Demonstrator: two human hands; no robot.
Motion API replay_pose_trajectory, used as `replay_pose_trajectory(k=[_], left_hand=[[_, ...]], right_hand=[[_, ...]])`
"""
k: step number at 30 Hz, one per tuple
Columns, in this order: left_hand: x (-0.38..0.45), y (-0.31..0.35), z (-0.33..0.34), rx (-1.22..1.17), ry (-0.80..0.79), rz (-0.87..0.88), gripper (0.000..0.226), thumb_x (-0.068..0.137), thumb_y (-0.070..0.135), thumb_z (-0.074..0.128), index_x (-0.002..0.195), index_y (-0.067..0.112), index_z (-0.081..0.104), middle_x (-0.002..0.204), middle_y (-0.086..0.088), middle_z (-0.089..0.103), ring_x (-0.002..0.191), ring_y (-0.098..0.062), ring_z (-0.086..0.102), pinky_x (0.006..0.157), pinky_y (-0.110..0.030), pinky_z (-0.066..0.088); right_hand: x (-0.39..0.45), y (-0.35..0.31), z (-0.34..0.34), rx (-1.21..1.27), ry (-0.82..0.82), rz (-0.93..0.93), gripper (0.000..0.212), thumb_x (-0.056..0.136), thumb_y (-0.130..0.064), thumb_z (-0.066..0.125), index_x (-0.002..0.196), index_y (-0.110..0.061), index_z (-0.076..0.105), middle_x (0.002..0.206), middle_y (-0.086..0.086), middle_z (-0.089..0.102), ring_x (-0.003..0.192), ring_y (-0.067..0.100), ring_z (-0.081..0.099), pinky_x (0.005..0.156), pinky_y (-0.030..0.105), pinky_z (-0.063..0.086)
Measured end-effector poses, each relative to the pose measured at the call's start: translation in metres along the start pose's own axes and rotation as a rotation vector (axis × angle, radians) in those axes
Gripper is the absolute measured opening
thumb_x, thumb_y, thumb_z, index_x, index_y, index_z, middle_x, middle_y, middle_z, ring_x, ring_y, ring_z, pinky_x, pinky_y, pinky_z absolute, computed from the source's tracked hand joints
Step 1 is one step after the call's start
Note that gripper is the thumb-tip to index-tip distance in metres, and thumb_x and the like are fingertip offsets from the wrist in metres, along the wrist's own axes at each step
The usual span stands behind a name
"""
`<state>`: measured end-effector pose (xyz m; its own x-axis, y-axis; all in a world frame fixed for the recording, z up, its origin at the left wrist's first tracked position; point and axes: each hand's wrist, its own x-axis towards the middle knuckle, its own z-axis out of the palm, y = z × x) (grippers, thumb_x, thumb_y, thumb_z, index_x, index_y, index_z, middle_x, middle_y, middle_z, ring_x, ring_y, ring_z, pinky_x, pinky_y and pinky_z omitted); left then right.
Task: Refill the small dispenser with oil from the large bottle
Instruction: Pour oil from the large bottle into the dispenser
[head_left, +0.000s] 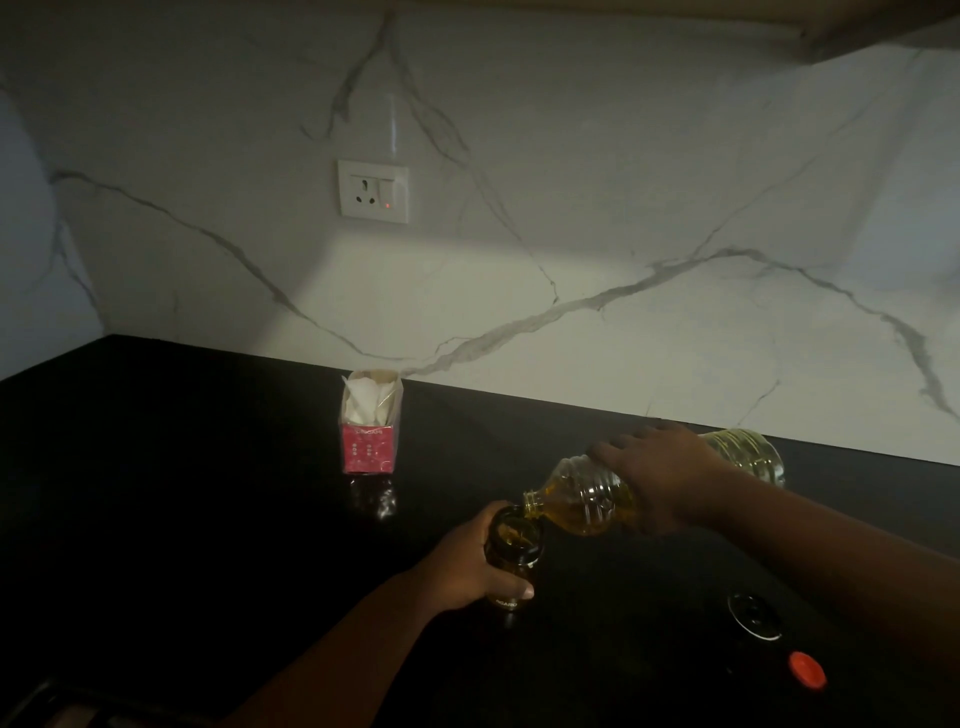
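Head view: the right hand (660, 478) grips the ribbed, likely slippery large bottle (587, 499) mid-body, while the left hand (467, 566) wraps the glass, fragile small dispenser (511, 556).

The left hand (467, 564) sits just below the frame's centre, fingers and thumb curled in a grip, its forearm running down toward the lower left. The right hand (660, 478) is at right of centre, palm down, fingers wrapped in a grasp, its forearm stretching to the lower right edge.
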<state>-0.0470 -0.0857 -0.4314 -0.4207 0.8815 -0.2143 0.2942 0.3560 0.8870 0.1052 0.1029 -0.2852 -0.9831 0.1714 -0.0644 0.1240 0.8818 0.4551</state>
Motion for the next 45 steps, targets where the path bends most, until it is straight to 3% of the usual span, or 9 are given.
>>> replay_pose_trajectory(k=[7,14,20,26,45], left_hand=[[-0.0009,0.0008,-0.0004,-0.003,0.005,0.02,0.084,0.063,0.024,0.09,0.117,0.061,0.038,0.127,0.015,0.061,0.124,-0.008,0.055,0.11,-0.043,0.043],[0.0004,0.001,-0.0004,-0.007,-0.003,0.005,0.091,0.063,0.026,0.09,0.128,0.055,0.034,0.132,0.014,0.057,0.127,-0.01,0.052,0.112,-0.046,0.041],[-0.0009,0.0007,-0.0007,-0.006,-0.004,0.013,0.086,0.064,0.023,0.09,0.12,0.059,0.036,0.129,0.016,0.058,0.126,-0.008,0.052,0.112,-0.044,0.041],[-0.0015,0.0026,-0.0006,-0.001,-0.007,0.0,0.097,0.065,0.023,0.09,0.142,0.043,0.034,0.132,0.014,0.056,0.128,-0.009,0.051,0.112,-0.044,0.04],[0.0009,0.0013,-0.0012,0.002,-0.011,-0.015,0.099,0.063,0.025,0.09,0.142,0.043,0.034,0.134,0.013,0.057,0.129,-0.011,0.051,0.112,-0.045,0.04]], right_hand=[[0.0009,0.0013,0.0007,-0.01,0.012,-0.009,0.089,0.068,-0.066,0.064,0.141,-0.027,0.03,0.132,-0.001,0.054,0.116,0.023,0.055,0.097,0.035,0.04],[-0.001,0.0008,-0.0008,0.0,0.002,-0.006,0.089,0.07,-0.068,0.061,0.142,-0.028,0.028,0.133,-0.002,0.052,0.117,0.022,0.054,0.097,0.035,0.04],[-0.0009,0.0019,-0.0028,0.007,-0.006,-0.01,0.088,0.07,-0.068,0.061,0.142,-0.027,0.03,0.133,-0.001,0.053,0.116,0.023,0.055,0.097,0.037,0.042],[-0.0024,0.0021,-0.0045,-0.012,-0.018,-0.003,0.086,0.072,-0.066,0.06,0.142,-0.026,0.03,0.132,0.0,0.053,0.116,0.024,0.054,0.096,0.037,0.042],[-0.0065,0.0006,-0.0055,0.0,0.005,0.003,0.085,0.074,-0.068,0.059,0.142,-0.028,0.029,0.133,-0.001,0.052,0.117,0.022,0.053,0.099,0.038,0.039]])
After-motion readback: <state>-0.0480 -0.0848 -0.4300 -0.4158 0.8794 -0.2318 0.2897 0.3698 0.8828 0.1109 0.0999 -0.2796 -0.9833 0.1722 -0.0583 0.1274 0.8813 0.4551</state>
